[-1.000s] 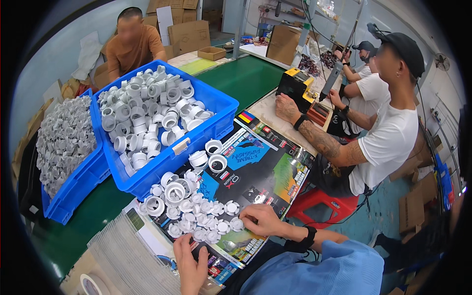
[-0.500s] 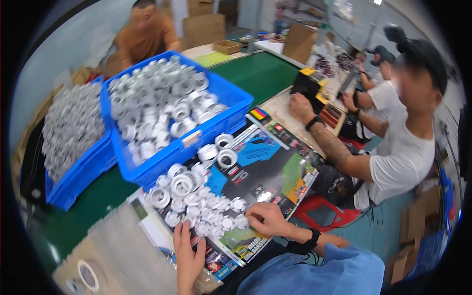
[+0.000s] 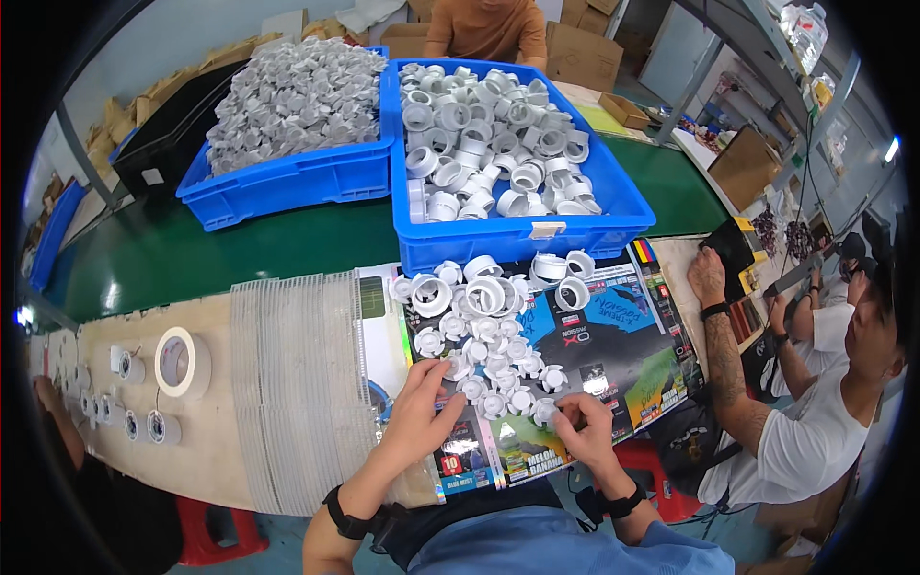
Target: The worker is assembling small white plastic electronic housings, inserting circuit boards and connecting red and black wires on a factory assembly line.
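Small white finned plastic parts (image 3: 494, 364) lie in a loose pile on a colourful printed sheet (image 3: 575, 374) before me. White plastic rings (image 3: 485, 295) sit among them at the pile's far side. My left hand (image 3: 418, 418) rests at the pile's left edge, thumb and fingers apart, fingertips against the nearest parts. At the near right edge, the curled fingers of my right hand (image 3: 586, 433) pinch the rim of one small white finned part (image 3: 543, 412). The underside of that grip is hidden.
A blue bin (image 3: 431, 235) of white rings stands beyond the pile; another blue bin (image 3: 287, 187) holds small white parts. Left are clear ribbed strips (image 3: 297, 383) and a tape roll (image 3: 182, 364). A co-worker's tattooed arm (image 3: 725, 355) works at the right.
The view has swung to the right, and the bins appear more upright. Both hands stay at the pile's near edges, the right one still at a small white part.
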{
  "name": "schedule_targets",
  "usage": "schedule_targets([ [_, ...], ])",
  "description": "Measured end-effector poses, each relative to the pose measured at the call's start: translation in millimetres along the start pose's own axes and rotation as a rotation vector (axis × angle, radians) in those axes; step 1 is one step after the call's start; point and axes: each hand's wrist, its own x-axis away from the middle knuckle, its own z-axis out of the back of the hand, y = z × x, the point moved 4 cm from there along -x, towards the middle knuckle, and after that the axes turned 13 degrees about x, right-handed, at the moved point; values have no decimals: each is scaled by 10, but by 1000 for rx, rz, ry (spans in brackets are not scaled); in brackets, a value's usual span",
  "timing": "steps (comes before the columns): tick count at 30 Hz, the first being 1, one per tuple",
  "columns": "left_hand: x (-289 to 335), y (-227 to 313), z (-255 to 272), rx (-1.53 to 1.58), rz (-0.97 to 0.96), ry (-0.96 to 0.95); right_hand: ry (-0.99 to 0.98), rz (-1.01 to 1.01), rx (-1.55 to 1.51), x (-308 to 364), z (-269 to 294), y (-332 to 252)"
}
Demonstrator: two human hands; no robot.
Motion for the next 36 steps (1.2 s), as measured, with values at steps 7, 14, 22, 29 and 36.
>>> schedule_targets([
  [7, 19, 57, -5, 28, -20, 23, 38, 238, 366, -25, 6, -155],
  [14, 34, -25, -3, 45, -23, 8, -86, 464, 513, -659, 350, -743],
  [22, 38, -13, 28, 17, -65, 29, -32, 824, 797, -2693, 292, -1677],
  [29, 39, -50, -18, 76, -2, -4, -114, 725, 985, -4457, -475, -1655],
  [36, 17, -28, 16, 32, -86, 45, -178, 597, 898, -5299, -1170, -1526],
])
